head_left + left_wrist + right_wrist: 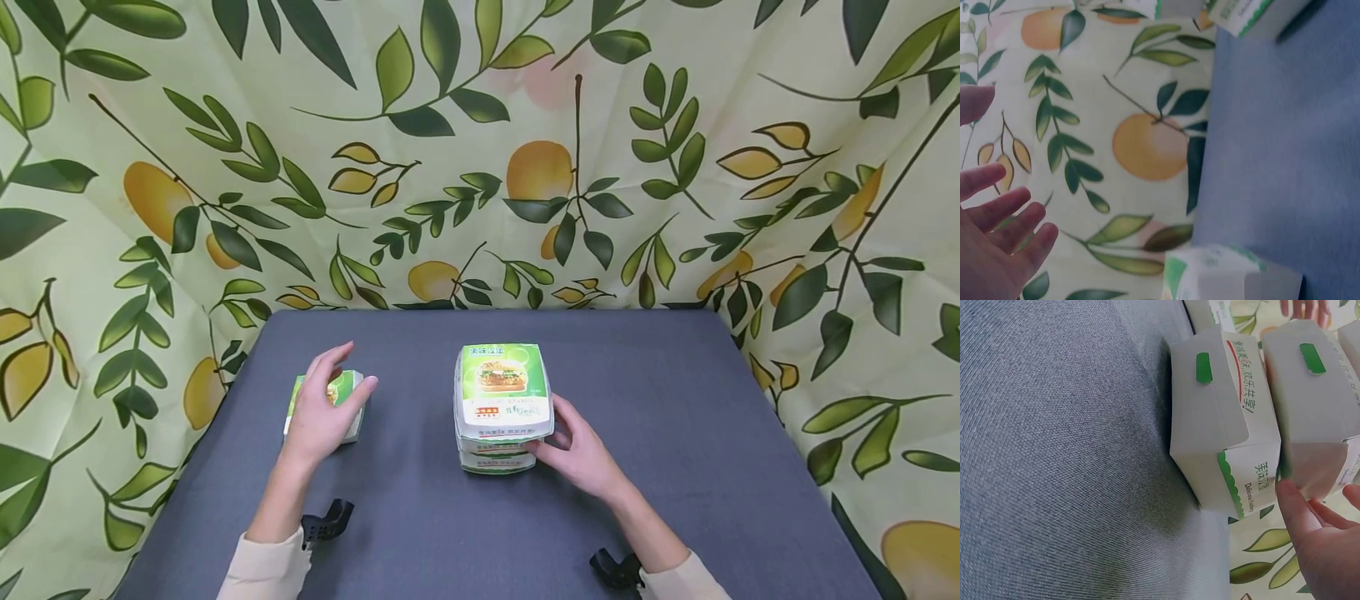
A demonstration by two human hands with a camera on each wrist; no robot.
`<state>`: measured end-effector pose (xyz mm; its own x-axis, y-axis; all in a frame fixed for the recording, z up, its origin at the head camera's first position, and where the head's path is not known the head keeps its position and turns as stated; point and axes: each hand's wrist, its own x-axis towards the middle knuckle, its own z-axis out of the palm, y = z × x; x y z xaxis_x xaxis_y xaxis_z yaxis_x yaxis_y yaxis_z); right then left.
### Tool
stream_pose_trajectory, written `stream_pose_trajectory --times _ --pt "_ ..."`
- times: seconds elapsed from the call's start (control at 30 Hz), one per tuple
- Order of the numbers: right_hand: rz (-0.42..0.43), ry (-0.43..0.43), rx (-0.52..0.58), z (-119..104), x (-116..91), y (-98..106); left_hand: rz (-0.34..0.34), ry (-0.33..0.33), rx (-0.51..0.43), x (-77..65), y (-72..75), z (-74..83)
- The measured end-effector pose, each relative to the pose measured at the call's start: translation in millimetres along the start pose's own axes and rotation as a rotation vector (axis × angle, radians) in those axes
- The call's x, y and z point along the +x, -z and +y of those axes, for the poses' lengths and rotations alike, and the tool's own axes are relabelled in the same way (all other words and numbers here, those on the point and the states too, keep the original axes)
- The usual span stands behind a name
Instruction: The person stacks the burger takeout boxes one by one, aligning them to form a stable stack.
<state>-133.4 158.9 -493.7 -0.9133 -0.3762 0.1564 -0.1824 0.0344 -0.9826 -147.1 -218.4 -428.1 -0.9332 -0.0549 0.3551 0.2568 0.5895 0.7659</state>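
Leaf-and-fruit printed cloth (pixel 465 75) hangs behind and along both sides of a dark grey-blue surface (pixel 420 533); print in greens and orange-yellow, some folds. Burger-box stack (pixel 497 440) stands upright around mid-surface. Top box (pixel 502 390): green and white lid, burger picture, Chinese lettering, small red mark toward the near edge. Right wrist view gives at least three layers: bottom box (pixel 1222 406) on the surface, second box (pixel 1304 394) directly on it, third box (pixel 1352 344) cut by the frame edge. Bottom and second each show a green tab (pixel 1204 367) on a white side.

Right grip (pixel 583 457), a bare hand, is at the stack's near right corner: thumb and fingers apart, touching the card; one fingertip at the seam between bottom and second boxes. Cannot tell if it pinches or just rests there.

Single burger box (pixel 348 387) sits on the surface left of the stack, well apart, similar green-white print, partly hidden behind the left grip (pixel 318 421). Left grip: bare hand, spread, thumb away from fingers, holding nothing; above that box, apart from it in left wrist view.

Left sleeve (pixel 266 567) and right sleeve (pixel 686 581) pale, at the near edge; black bracket (pixel 330 521) beside left wrist, another by the right.
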Motion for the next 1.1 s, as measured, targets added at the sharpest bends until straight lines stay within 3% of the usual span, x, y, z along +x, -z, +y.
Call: stream_pose_trajectory --times 0.37,0.77,1.0,1.1 --pt "0.0 -0.002 -0.004 -0.9 -1.1 0.8 0.06 0.044 0.059 -5.8 16.6 -19.2" --pt "0.0 0.001 -0.005 0.0 -1.5 0.6 0.086 0.158 0.096 -20.7 26.7 -44.3" --pt "0.003 -0.002 -0.017 0.7 -1.9 0.9 0.095 0.278 0.123 -28.8 31.1 -54.7" --pt "0.001 0.001 -0.01 0.5 -1.9 0.8 0.1 0.3 0.131 -31.7 32.6 -60.4"
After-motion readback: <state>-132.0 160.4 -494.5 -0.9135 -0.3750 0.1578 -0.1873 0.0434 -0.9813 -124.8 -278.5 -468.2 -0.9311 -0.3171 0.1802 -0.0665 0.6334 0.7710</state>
